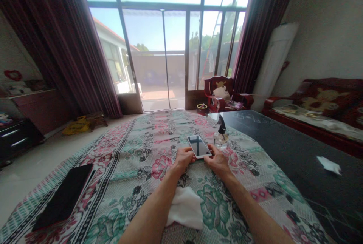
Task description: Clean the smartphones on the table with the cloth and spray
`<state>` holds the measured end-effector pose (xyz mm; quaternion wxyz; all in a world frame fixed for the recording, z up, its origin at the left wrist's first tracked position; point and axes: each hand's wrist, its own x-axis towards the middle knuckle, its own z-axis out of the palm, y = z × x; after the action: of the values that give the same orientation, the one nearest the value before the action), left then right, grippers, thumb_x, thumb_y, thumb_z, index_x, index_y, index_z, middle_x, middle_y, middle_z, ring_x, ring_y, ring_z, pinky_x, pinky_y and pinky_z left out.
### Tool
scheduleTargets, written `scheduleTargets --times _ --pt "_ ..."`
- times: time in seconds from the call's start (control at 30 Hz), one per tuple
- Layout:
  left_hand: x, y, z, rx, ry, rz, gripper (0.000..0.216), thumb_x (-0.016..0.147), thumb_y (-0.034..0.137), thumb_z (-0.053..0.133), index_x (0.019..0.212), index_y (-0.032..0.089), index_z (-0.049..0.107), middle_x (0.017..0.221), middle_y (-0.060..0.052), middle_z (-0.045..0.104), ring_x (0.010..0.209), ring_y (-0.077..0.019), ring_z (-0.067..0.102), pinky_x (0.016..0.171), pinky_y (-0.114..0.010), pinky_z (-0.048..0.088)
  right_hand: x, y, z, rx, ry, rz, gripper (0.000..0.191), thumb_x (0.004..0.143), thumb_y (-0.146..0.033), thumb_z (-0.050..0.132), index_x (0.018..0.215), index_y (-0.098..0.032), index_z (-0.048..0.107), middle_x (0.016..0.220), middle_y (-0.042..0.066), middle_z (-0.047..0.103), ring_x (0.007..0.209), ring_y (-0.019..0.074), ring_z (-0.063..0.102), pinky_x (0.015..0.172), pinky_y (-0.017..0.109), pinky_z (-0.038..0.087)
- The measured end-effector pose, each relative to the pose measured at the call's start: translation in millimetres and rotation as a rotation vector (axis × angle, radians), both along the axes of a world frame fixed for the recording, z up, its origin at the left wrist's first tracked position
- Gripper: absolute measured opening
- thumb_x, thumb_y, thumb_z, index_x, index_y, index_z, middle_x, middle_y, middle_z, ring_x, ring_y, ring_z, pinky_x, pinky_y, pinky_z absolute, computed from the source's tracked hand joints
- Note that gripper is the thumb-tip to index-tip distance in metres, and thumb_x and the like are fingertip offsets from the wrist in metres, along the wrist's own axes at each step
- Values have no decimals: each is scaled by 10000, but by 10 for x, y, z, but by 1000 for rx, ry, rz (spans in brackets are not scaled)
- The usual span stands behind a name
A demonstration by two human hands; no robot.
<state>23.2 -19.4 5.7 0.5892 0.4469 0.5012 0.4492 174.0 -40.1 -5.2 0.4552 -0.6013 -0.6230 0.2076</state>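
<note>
A white-edged smartphone (199,146) with a dark reflective screen is held above the floral cloth (136,161). My left hand (183,158) grips its near left corner with curled fingers. My right hand (218,159) pinches its near right edge. Just beyond the phone stands a small clear spray bottle (221,134) with a black trigger top. A white cloth (185,208) lies on the floral cloth between my forearms.
A black flat case or tablet (65,195) lies at the left on the floral cloth. A dark glass table (297,153) stretches right, with a crumpled white tissue (329,164) on it. A red sofa (320,111) and a small red chair (219,93) stand beyond.
</note>
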Motion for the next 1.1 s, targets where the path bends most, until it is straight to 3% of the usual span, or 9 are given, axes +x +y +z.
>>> scheduleTargets --times 0.17,0.37,0.6,0.83,1.1 --pt "-50 -30 40 -39 68 -31 201 620 74 594 782 83 711 541 -16 629 507 -103 570 493 -173 413 0 5 7 43 -45 34 440 687 -198 540 1117 -192 632 1035 78 691 911 214 659 786 306 521" --pt "-89 -66 71 -41 130 -75 157 625 63 568 728 91 683 538 -7 622 517 -95 580 505 -157 415 -15 3 -12 99 -200 -30 393 706 -251 561 1083 -175 644 1024 104 688 900 239 656 812 354 516" --pt "-78 -64 104 -51 179 -110 177 650 25 508 721 88 657 522 3 603 463 -71 539 475 -148 393 -16 -11 -100 216 -386 -75 410 722 -256 563 1104 -127 636 1094 155 653 1041 275 595 934 401 447" --pt "-86 -72 112 -51 240 -179 112 682 48 519 680 105 616 496 20 560 427 -73 538 427 -144 359 6 6 -144 191 -406 -68 354 736 -244 559 1068 -178 663 1014 100 676 989 246 599 935 390 428" --pt "-107 -128 186 -57 298 -271 119 751 129 527 803 110 633 524 15 572 403 -86 558 385 -142 328 -9 -23 -121 204 -403 -71 335 744 -260 572 1052 -185 680 979 101 680 966 258 598 921 396 432"
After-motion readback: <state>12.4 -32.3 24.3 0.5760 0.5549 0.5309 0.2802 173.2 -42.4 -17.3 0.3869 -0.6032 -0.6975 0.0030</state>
